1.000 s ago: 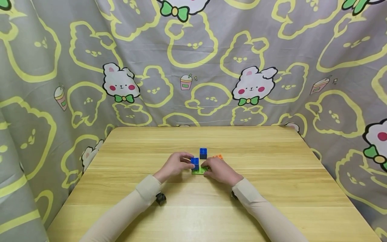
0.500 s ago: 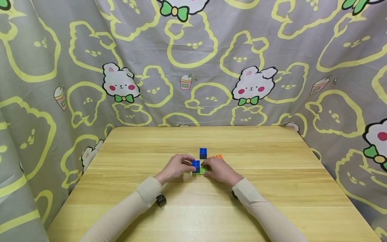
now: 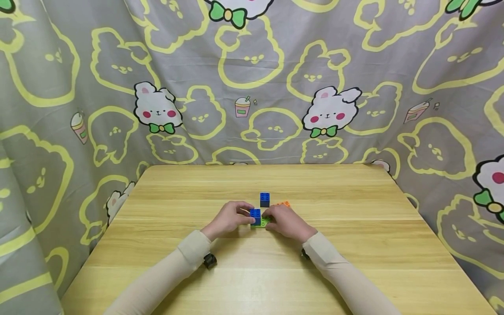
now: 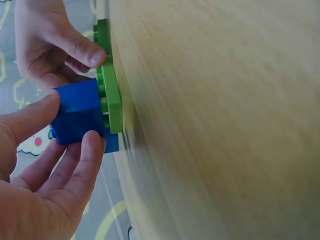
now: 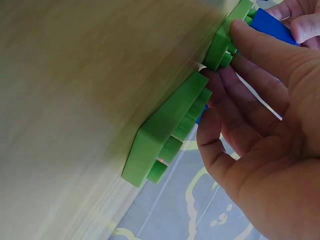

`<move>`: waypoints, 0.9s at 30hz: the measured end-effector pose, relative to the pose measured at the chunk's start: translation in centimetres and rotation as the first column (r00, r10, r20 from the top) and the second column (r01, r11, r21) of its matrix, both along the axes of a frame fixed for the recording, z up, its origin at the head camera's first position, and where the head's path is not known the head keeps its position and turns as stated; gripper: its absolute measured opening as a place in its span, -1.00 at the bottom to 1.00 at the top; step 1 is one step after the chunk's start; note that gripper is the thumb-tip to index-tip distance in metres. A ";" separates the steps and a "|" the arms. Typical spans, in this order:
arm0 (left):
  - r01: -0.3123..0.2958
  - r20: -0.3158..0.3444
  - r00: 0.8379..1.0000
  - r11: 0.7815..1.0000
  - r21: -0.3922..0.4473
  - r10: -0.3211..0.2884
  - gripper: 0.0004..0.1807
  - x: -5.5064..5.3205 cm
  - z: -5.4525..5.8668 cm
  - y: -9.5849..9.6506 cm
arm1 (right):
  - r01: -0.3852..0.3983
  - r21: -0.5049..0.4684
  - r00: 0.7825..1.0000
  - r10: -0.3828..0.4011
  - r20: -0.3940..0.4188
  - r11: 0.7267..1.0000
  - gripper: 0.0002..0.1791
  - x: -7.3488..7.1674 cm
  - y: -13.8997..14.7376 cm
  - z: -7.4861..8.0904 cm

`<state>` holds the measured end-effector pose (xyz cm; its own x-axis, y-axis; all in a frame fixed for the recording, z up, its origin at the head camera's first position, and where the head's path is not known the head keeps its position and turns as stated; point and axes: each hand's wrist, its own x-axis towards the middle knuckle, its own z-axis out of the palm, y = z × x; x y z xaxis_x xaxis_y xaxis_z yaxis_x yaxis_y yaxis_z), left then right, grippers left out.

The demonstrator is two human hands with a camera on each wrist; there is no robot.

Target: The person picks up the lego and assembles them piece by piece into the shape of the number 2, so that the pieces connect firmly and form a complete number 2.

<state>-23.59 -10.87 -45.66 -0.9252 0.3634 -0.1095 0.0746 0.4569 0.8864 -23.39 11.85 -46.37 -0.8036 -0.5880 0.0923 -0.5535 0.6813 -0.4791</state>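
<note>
Fitting a blue toy block (image 4: 77, 112) onto a green studded plate (image 4: 114, 95) is, I judge, the step I have in hand. Near the middle of the head view, my left grip (image 3: 230, 217) pinches the block between thumb and fingers, over the plate's left end. My right grip (image 3: 286, 221) pinches the plate's right end, which lies on the worktop (image 3: 252, 275). As I judge it, the next move calls for lining up the block over the studs and pressing straight down, the right grip bracing the plate so that it cannot skid or tip.

I cannot tell how far the block is seated: a row of studs shows beside its lower edge in the left wrist view, but its underside is hidden. My right fingers cover much of the plate in the head view, and mostly hide an orange studded piece (image 3: 285, 204) behind them. A second green piece (image 5: 160, 127), at lower left of the right wrist view, is lost behind that grip from above. Another blue block (image 3: 264, 200) stands clear, just above the plate in the head view.
</note>
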 end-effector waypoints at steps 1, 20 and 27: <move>0.002 -0.003 1.000 1.000 0.000 -0.002 -0.61 0.0 0.0 0.0 | -0.001 0.000 1.000 0.001 -0.002 1.000 -0.70 0.0 0.0 0.0; 0.020 -0.029 0.999 0.999 -0.033 -0.021 -0.63 0.1 -0.2 0.0 | -0.002 0.005 1.000 0.002 -0.005 1.000 -0.70 0.4 0.0 0.3; 0.021 -0.038 0.999 0.999 -0.040 -0.023 -0.64 0.1 -0.1 0.1 | -0.014 0.017 1.000 0.014 -0.019 1.000 -0.73 0.4 0.2 0.3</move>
<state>-23.44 -10.80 -45.76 -0.9207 0.3800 -0.0888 0.1186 0.4892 0.8641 -22.95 12.00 -46.04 -0.7935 -0.6007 0.0973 -0.5719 0.6815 -0.4566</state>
